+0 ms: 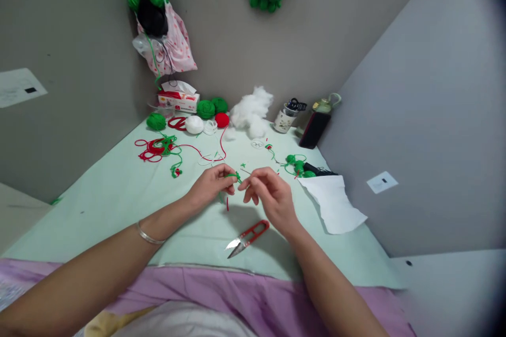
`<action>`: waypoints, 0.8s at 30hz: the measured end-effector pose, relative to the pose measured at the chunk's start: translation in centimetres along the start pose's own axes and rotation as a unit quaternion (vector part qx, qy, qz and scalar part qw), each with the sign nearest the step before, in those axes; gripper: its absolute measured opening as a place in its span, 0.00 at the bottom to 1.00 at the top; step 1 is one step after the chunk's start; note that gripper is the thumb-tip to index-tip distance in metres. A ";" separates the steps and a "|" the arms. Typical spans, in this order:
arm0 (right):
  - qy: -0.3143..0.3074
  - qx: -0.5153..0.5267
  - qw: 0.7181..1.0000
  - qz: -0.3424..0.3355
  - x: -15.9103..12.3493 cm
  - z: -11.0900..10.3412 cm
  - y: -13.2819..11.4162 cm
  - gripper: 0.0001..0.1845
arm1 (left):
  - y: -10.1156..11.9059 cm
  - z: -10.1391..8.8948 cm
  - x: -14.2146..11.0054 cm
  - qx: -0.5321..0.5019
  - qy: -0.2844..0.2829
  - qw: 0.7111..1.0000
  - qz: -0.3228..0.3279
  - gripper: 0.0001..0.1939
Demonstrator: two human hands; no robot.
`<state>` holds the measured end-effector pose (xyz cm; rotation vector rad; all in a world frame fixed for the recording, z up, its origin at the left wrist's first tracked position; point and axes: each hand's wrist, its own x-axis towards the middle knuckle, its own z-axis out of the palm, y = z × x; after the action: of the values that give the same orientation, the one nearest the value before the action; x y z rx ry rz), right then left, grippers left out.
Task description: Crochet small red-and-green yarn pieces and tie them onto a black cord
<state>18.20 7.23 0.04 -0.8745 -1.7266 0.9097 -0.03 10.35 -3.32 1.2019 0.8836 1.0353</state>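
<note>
My left hand and my right hand meet above the pale green table. Between their pinched fingertips sits a small green crocheted piece, with a short red thread hanging below it. Both hands have their fingers closed on this piece. A silver bangle circles my left wrist. Red-handled thread snips lie on the table just under my right hand, blades pointing left.
Green, white and red yarn balls, a tissue box, white stuffing, a cup and a bottle line the back. Red and green yarn tangle lies at left. White paper lies at right. Grey walls enclose the table.
</note>
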 end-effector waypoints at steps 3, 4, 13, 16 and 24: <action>0.024 0.142 0.987 0.076 0.9 -2.4 0.2 0.08 | 0.6 -0.2 -0.1 0.012 0.043 0.999 0.023 0.12; 0.045 0.174 0.980 0.081 1.2 -3.4 0.2 0.08 | 0.8 -0.3 -0.1 0.012 0.057 0.998 0.031 0.12; 0.110 0.318 0.939 0.068 1.9 -8.2 -0.4 0.07 | 1.0 -0.5 -0.1 -0.027 0.095 0.992 0.077 0.13; 0.118 0.344 0.930 0.057 1.8 -8.5 -0.6 0.06 | 0.9 -0.5 -0.2 -0.025 0.099 0.991 0.082 0.13; 0.145 0.418 0.895 0.052 2.1 -9.2 0.0 0.05 | 0.6 -0.7 -0.2 0.018 0.103 0.990 0.094 0.11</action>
<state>26.34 10.71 3.29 -0.4760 -0.8795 1.3615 -0.81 10.41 -2.80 1.2408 0.9652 1.3192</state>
